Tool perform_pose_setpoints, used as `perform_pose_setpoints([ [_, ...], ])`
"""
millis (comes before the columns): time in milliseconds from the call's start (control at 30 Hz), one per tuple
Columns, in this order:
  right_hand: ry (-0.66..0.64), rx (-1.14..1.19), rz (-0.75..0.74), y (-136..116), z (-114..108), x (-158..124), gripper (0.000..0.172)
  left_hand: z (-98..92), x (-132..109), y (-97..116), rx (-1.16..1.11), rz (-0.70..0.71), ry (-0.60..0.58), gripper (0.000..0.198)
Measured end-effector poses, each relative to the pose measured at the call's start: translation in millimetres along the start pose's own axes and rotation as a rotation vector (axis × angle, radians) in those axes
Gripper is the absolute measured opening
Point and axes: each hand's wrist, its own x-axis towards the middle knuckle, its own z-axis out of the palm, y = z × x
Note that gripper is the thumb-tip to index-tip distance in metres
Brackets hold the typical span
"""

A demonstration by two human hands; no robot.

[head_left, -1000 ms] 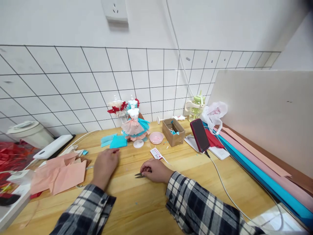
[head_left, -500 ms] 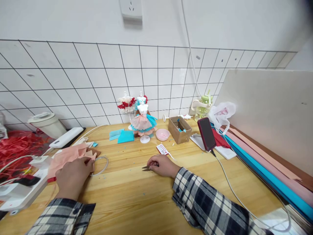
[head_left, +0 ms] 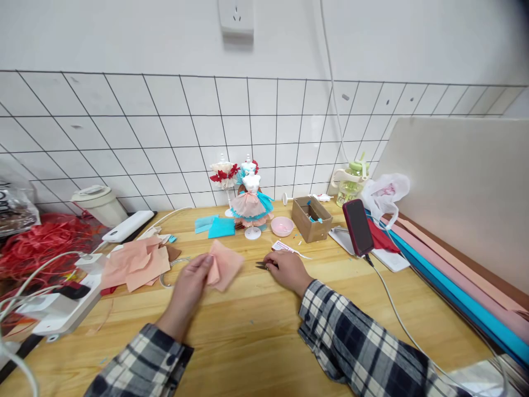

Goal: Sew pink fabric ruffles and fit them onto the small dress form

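Observation:
My left hand pinches a square pink sheet and holds it just above the wooden table, near the middle. My right hand rests on the table to the right of it, fingers closed round small dark scissors whose tips point left. A pile of pink sheets lies to the left. Behind the hands stand small dress forms in pink and teal paper skirts.
Teal paper pieces, a pink dish, a small cardboard box and a propped phone with its cable stand at the back. Long paper rolls lie along the right. Red ribbon, white devices and cables crowd the left.
My left hand went to the pink pile at the left, took one sheet and brought it to the middle. My right hand stayed on the scissors. My view swung left.

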Motion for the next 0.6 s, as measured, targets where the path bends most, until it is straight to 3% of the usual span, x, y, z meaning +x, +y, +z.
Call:
perform_pose_setpoints([
  [67, 0.077, -0.083, 0.036, -1, -4, -1, 0.014, 24.1, -12, -3, -0.208, -0.132, -0.228, 0.061],
  [133, 0.18, -0.104, 0.038, -6, -7, -3, 0.017, 35.4, -18, -7, -0.296, -0.206, -0.352, 0.053],
  [233, 0.233, 0.071, 0.018, -22, -3, -7, 0.028, 33.5, -18, -8, -0.319, -0.216, -0.392, 0.045],
  [367, 0.101, 0.429, 0.117, -41, 12, -10, 0.047, 23.3, -15, -6, -0.225, -0.181, -0.434, 0.049],
  [500, 0.095, 0.396, 0.111, -42, 18, -9, 0.018, 20.8, -16, -2, -0.134, -0.01, -0.502, 0.062],
  [600, 0.216, 0.406, 0.026, -36, 15, -8, 0.021, 20.4, -19, 1, 0.128, 0.219, -0.437, 0.069],
])
